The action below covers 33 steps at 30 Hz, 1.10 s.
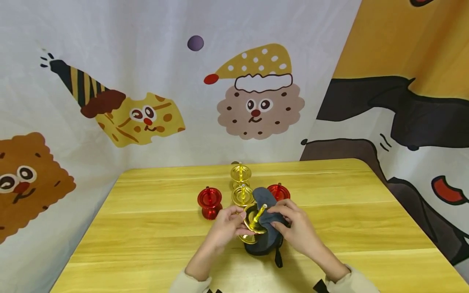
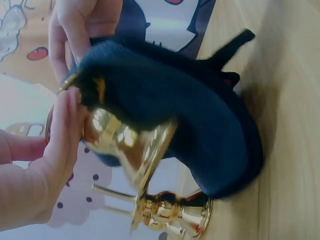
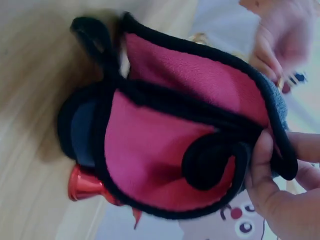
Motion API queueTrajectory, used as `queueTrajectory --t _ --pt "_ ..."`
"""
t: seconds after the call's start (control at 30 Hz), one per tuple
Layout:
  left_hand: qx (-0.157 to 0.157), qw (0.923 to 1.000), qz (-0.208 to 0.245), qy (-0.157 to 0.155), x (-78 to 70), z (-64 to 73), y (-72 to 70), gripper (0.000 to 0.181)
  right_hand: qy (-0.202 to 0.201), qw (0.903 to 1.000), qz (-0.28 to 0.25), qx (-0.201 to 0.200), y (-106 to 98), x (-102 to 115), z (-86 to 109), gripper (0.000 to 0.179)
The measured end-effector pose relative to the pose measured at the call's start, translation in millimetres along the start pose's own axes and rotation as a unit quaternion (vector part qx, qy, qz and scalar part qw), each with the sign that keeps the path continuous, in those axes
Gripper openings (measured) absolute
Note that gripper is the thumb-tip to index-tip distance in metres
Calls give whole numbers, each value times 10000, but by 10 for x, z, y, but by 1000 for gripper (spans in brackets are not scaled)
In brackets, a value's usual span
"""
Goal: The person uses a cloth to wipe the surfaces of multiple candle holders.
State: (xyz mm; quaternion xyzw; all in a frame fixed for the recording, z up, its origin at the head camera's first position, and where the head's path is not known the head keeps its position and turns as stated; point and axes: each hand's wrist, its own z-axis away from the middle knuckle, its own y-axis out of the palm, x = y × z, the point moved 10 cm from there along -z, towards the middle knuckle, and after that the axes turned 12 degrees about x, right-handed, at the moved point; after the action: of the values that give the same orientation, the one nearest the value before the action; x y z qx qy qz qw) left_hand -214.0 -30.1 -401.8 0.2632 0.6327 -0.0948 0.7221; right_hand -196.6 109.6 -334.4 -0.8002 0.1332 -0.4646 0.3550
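Observation:
Near the front middle of the table, my left hand (image 1: 228,223) grips a shiny gold candle holder (image 1: 250,224) by its upper dish. The holder is tilted, its spike leaning up to the right. My right hand (image 1: 297,228) pinches a cloth (image 1: 264,243) with black edging and a loop, pressed against the holder's dish. In the left wrist view the cloth's dark blue-grey side wraps beside the gold holder (image 2: 131,145). The right wrist view shows its pink side (image 3: 150,137), folded, with thumb and fingers on the edge. Part of the dish is hidden by the cloth.
Two more gold candle holders, one farther back (image 1: 240,173) and one nearer (image 1: 242,197), stand behind my hands. A red candle holder (image 1: 209,198) stands to the left, another red one (image 1: 281,191) to the right. Behind the wooden table (image 1: 146,228) hangs a cartoon-print curtain (image 1: 165,53).

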Motion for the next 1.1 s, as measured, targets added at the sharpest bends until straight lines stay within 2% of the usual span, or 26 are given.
queueTrajectory --t 0.13,0.27,0.37,0.5,0.57,0.7,0.8,0.97,1.03,1.1 --pt "129 9998 -27 151 -78 12 -75 28 162 9994 -290 30 -165 -92 -5 34" --pt "-67 9996 -43 260 -183 40 -197 28 219 9984 -514 28 -245 -167 12 33" --pt "-265 9992 104 278 -233 43 -253 26 38 9959 -870 233 -170 -188 30 33" --pt "-260 9990 281 246 -239 10 -216 27 -469 9863 -1506 486 5 -128 42 32" --pt "-196 9992 268 210 -219 -10 -175 30 -667 9813 -1737 485 65 -92 41 30" --pt "-221 9994 208 136 -160 -32 -138 34 -763 9790 -1858 347 110 -70 36 30" --pt "-419 9991 -29 54 -127 -27 -169 35 -715 9793 -1875 279 114 -84 36 30" --pt "-723 9913 -1096 -54 -149 5 -217 42 -599 9762 -2075 216 83 -131 29 27" --pt "-679 9863 -1501 -90 -158 16 -202 47 -548 9740 -2192 185 65 -152 19 26" --pt "-414 9844 -1709 -68 -153 12 -150 49 -488 9730 -2254 132 41 -172 10 25"
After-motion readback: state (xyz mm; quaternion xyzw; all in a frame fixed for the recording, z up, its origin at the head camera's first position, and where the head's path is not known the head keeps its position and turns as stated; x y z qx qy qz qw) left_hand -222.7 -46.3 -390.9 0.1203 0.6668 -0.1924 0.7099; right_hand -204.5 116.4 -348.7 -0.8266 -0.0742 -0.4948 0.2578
